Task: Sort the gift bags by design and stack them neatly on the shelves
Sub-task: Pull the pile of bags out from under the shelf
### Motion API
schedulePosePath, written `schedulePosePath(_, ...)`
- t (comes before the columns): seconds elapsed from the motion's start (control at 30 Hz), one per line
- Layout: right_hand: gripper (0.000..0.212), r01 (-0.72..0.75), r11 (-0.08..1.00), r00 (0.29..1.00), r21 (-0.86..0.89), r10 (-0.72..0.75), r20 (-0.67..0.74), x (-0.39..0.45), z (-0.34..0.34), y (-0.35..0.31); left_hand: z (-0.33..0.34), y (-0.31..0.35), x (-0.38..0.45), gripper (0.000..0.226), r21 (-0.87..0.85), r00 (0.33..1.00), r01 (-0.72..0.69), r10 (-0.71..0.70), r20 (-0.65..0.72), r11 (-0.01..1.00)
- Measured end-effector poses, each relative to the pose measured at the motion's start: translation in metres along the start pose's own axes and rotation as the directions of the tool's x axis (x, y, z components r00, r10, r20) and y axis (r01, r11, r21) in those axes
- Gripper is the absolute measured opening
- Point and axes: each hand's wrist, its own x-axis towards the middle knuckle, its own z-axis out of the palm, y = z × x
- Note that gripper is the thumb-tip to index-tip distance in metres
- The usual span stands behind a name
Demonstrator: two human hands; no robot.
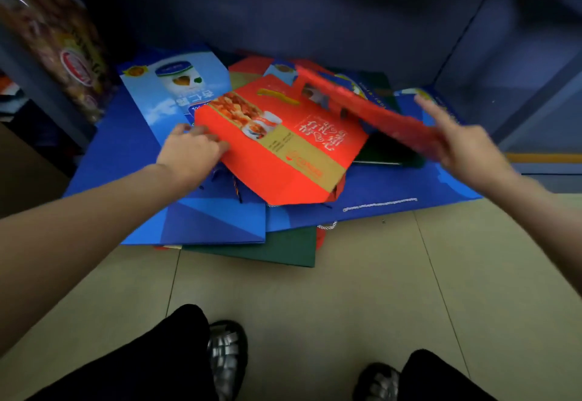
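Left hand (192, 151): fingers curled round the left edge of the orange-red gift bag (280, 145); grasping it.
Orange-red gift bag: flat, on top of the pile, tilted; printed with a food photo, a gold band and white characters.
Right hand (466, 145): blurred; index finger extended, remaining fingers grip the near end of a red flat bag (362, 107), which is raised at a slant above the pile.
Light blue gift bag (176, 91): flat, behind and left of the orange-red bag, partly under it; shows a tin with a heart mark.
Large blue bags (201, 221): flat at the bottom of the pile, spreading left and right, front edges overhanging onto the floor.
Dark green bag (283, 249): under the blue ones, its corner sticking out at the front.
Pile location: bottom shelf (315, 22) of a dark blue unit, spilling onto the tiled floor (346, 290).
Left of shelf: blurred packaged goods (63, 50).
Foreground: dark trousers, woven shoes (226, 350).
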Motion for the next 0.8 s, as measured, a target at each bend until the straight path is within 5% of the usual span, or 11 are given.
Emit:
schedulePosePath(0.07, 0.072, -0.042, 0.998, 0.976, 0.039, 0.049, -0.211, 0.009, -0.024, 0.001, 0.003, -0.017, -0.001, 0.051, -0.128, 0.972, 0.201, -0.181, 0.152, 0.971)
schedulePosePath(0.2, 0.045, 0.023, 0.994, 0.906, 0.104, 0.023, -0.422, 0.029, -0.036, -0.023, 0.009, -0.013, -0.012, 0.057, -0.591, 0.952, 0.282, -0.143, 0.271, 0.756)
schedulePosePath(0.27, 0.040, 0.135, 0.984, 0.902, 0.117, -0.074, -0.425, 0.028, -0.029, -0.047, -0.001, 0.002, -0.015, 0.055, -0.839, 0.889, 0.449, -0.244, 0.386, 0.307)
schedulePosePath(0.33, 0.040, 0.256, 0.962, 0.919, 0.098, -0.210, -0.335, 0.023, -0.015, -0.063, -0.015, 0.017, -0.014, 0.045, -0.802, 0.784, 0.534, -0.198, 0.588, -0.265)
schedulePosePath(0.4, 0.039, 0.288, 0.953, 0.935, 0.097, -0.257, -0.245, 0.017, -0.006, -0.065, -0.020, 0.033, -0.009, 0.038, -0.725, 0.762, 0.492, -0.164, 0.627, -0.482)
schedulePosePath(0.47, 0.038, 0.245, 0.964, 0.948, 0.099, -0.217, -0.234, 0.012, -0.012, -0.063, -0.020, 0.040, -0.001, 0.057, -0.741, 0.767, 0.419, -0.231, 0.598, -0.525)
schedulePosePath(0.57, 0.038, 0.204, 0.966, 0.940, 0.158, -0.147, -0.309, 0.005, -0.039, -0.067, -0.020, 0.039, 0.004, 0.081, -0.852, 0.802, 0.382, -0.329, 0.499, -0.359)
schedulePosePath(0.73, 0.038, 0.327, 0.944, 0.842, 0.037, -0.273, -0.466, -0.017, -0.104, -0.085, -0.023, 0.020, -0.032, 0.080, -0.859, 0.869, 0.488, -0.007, 0.495, -0.154)
schedulePosePath(0.8, 0.039, 0.302, 0.931, 0.839, 0.207, -0.156, -0.522, -0.023, -0.125, -0.088, -0.020, 0.002, -0.040, 0.081, -0.871, 0.880, 0.461, -0.039, 0.474, -0.171)
